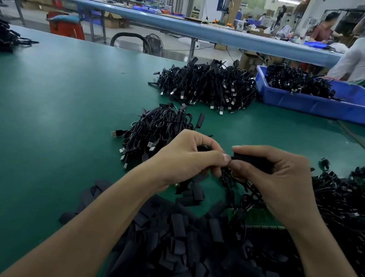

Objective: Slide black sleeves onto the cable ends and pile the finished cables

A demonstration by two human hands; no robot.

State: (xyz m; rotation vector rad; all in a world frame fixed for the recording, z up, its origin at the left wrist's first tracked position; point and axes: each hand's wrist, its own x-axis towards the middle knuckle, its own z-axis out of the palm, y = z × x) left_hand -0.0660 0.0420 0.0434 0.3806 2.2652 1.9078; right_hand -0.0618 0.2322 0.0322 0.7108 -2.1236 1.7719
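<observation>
sleeves [186,252] nearest | small cable pile [155,130] behind | large pile [208,84] farther | bin [340,106] right of it

One black sleeve [253,161] horizontal, mid-air; coiled cable [239,190] dangles beneath. Loose sleeves [188,241] heaped nearside; bundled cables [157,131] piled beyond.

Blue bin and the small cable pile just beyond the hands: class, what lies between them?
Head view: a larger pile of black USB cables lies between the blue bin and the small cable pile.
</observation>
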